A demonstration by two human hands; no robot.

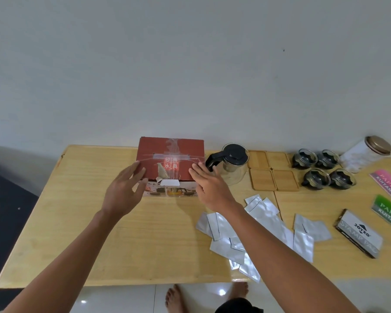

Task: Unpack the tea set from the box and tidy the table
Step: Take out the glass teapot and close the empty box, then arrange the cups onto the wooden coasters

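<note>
The red box [171, 160] sits on the desk [99, 222] just beyond both sets of spread, empty fingers, its long axis spanning between left hand [124, 188] and right hand [209, 188], equally near

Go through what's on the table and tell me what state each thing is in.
Red box: closed, taped across top.
Glass teapot: upright, black lid on.
Four glass cups: upright, grouped.
Four wooden coasters: flat, laid two by two.
Jar: lidded.
Silver pouches: scattered flat.
Left hand: open.
Right hand: open.
</note>
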